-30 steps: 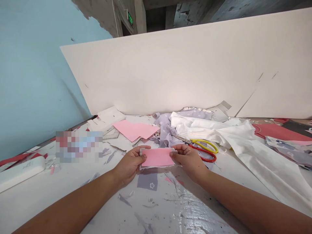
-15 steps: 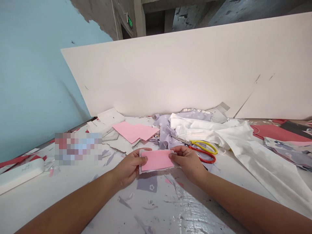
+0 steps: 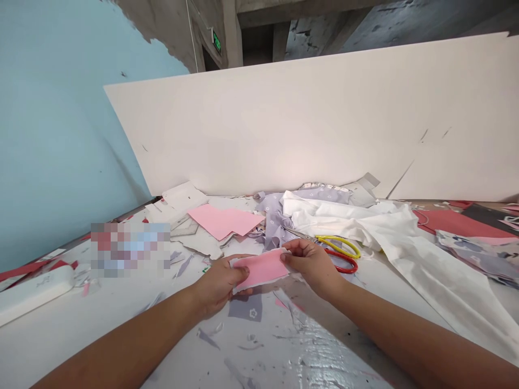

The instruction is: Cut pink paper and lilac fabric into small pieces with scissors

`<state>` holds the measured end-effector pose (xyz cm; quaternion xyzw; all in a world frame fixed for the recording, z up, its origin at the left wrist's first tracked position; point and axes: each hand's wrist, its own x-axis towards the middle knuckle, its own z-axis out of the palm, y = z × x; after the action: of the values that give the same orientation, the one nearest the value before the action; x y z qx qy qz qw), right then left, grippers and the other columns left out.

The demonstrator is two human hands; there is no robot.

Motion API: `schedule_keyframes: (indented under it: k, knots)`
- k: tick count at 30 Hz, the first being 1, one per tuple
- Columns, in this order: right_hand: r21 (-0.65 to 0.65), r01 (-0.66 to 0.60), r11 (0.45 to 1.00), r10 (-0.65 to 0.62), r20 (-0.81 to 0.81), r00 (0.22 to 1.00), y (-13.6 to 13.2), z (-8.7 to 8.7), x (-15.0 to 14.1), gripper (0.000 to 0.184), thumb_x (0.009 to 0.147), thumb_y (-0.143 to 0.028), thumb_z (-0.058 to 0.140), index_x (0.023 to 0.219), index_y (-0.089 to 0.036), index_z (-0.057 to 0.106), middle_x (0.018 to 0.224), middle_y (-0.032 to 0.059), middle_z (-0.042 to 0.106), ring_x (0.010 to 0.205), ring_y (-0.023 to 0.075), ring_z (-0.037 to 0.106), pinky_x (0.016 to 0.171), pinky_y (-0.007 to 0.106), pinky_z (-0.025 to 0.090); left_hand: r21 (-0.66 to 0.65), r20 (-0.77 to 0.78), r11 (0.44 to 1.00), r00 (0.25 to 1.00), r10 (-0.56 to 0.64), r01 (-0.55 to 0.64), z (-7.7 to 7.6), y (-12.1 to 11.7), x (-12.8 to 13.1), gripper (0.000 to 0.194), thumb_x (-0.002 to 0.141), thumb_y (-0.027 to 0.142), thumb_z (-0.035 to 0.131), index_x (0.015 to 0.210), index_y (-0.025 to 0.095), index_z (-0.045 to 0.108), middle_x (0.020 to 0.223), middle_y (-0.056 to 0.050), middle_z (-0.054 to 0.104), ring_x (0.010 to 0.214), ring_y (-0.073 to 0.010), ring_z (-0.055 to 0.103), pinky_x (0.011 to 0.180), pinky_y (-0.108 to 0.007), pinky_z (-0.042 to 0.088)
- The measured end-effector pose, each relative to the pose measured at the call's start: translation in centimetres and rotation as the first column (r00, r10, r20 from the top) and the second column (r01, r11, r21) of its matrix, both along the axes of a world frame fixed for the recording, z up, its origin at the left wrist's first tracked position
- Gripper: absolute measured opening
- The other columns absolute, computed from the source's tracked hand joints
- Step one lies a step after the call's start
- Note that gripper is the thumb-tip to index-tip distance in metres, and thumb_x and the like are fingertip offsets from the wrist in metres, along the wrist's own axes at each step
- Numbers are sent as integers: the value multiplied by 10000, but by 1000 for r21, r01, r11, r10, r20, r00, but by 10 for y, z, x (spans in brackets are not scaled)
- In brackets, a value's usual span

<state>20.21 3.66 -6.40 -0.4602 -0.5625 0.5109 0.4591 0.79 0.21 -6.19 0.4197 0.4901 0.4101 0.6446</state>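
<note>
A small pink rectangle of paper with a ragged greyish-white edge is held up between my two hands, tilted with its right end higher. My left hand pinches its left end, thumb on top and fingers behind. At the upper right corner, my right hand grips it between thumb and fingers. Just beyond my right hand lie scissors with one yellow and one red handle, their blades on lavender cloth. Below the paper, a lavender scrap with a white flower rests on the table.
A larger pink paper lies on grey-white cardboard scraps at the back. White cloth stretches to the right, near red sheets and patterned fabric. A white case sits at left. A white board stands behind.
The pink piece has tilted, its left end lower and its right end higher. My left hand has shifted its grip, with fingers now showing under the lower edge.
</note>
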Motion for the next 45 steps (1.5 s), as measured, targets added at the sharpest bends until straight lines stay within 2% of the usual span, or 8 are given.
schedule_keyframes:
  k: [7,14,19,25,33,38,42,45]
  knots:
    - [59,2,998,-22,331,943,21,31,34,212,706,-324,507,873,-195,493,864,44,603,684,145,595,551,245,443,1,14,986,986,167,-167,2,1,-7,330,652,149,586,978,207,588,806,-38,576,590,-100,544,553,-236,483]
    - [45,91,995,-86,846,527,47,30,98,120,483,-135,616,559,-173,532,550,50,535,557,226,536,467,277,304,-28,56,975,973,223,-221,3,1,-9,372,633,135,614,994,221,582,845,-43,575,532,-86,536,510,-239,494]
    - [1,-19,1000,5,936,351,47,29,105,81,513,-164,583,545,-191,513,527,23,522,519,195,514,465,265,273,-60,57,956,955,291,-287,2,4,-11,406,627,121,621,1011,223,537,754,-12,562,507,-100,558,491,-246,490]
    - [13,-50,999,2,960,281,40,44,102,122,506,-94,542,506,-189,465,526,30,503,541,200,501,475,271,255,-38,66,952,950,307,-305,-6,9,-16,348,642,146,619,969,214,519,777,-16,580,508,-110,573,467,-238,481]
    - [-102,-100,990,139,845,517,21,74,117,125,569,-157,537,649,-194,448,677,48,584,531,182,552,442,268,359,0,118,933,926,358,-360,-2,10,-14,274,628,96,615,880,186,556,764,-13,582,562,-92,564,532,-229,514]
    - [-22,-306,952,291,387,875,8,78,98,272,584,-231,602,822,-194,476,919,56,570,840,197,563,667,273,436,60,170,913,905,389,-403,-4,11,-15,279,623,89,615,879,195,577,764,-7,574,609,-91,568,593,-245,527]
    - [-36,-400,916,401,110,909,-2,59,59,353,505,-322,711,673,-198,426,629,-43,463,568,103,465,545,232,377,90,182,900,896,405,-426,-6,13,-18,309,627,99,615,914,210,583,755,1,571,609,-91,569,611,-262,532]
    - [-93,-399,912,401,10,916,-9,48,31,371,614,-496,601,647,-203,376,562,-57,377,496,78,358,463,206,289,103,178,894,893,414,-435,-6,15,-20,318,637,101,605,928,226,583,775,1,587,622,-94,577,621,-269,533]
